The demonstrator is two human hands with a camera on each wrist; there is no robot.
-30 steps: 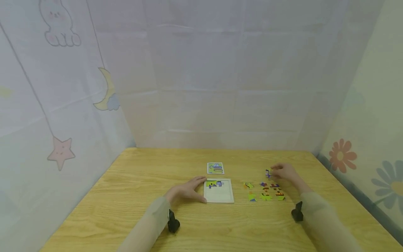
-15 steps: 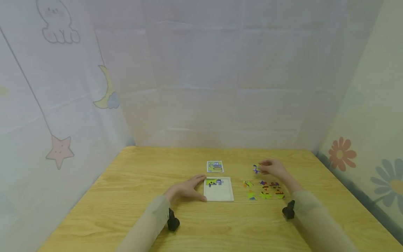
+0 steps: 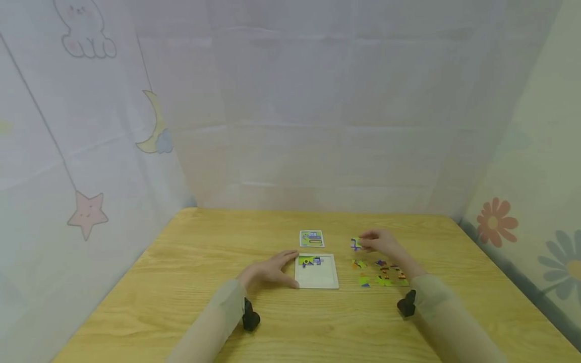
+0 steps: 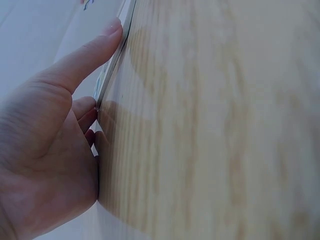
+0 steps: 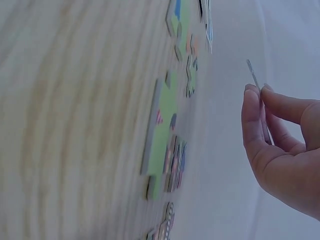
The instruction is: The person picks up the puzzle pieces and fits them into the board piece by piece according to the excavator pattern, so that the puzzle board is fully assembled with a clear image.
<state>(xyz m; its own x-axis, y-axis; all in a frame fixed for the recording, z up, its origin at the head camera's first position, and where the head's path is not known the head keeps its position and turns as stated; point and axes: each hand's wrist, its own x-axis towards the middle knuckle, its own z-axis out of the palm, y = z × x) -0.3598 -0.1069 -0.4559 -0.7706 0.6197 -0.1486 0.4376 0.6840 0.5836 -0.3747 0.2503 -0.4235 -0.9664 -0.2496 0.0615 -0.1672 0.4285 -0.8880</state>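
My right hand (image 3: 382, 242) pinches a puzzle piece (image 3: 355, 244) with purple-blue and green print between thumb and fingers, held above the table. In the right wrist view this puzzle piece (image 5: 254, 75) appears edge-on, clear of the wood. A white puzzle tray (image 3: 316, 278) lies flat in the middle, with joined printed pieces (image 3: 308, 261) in its upper left corner. Beside its left edge rests my left hand (image 3: 272, 269), thumb at the lower corner and fingers reaching the upper one. In the left wrist view the thumb (image 4: 95, 50) lies against the tray's edge.
Several loose puzzle pieces (image 3: 385, 282), green, red and orange, lie right of the tray, partly under my right forearm in this view. A square picture card (image 3: 311, 239) lies behind the tray. Fabric walls stand around the wooden table (image 3: 290, 327).
My right hand has carried the puzzle piece leftward from the far right, over the back of the loose pieces towards the tray. The left hand has stayed at the tray's edge.
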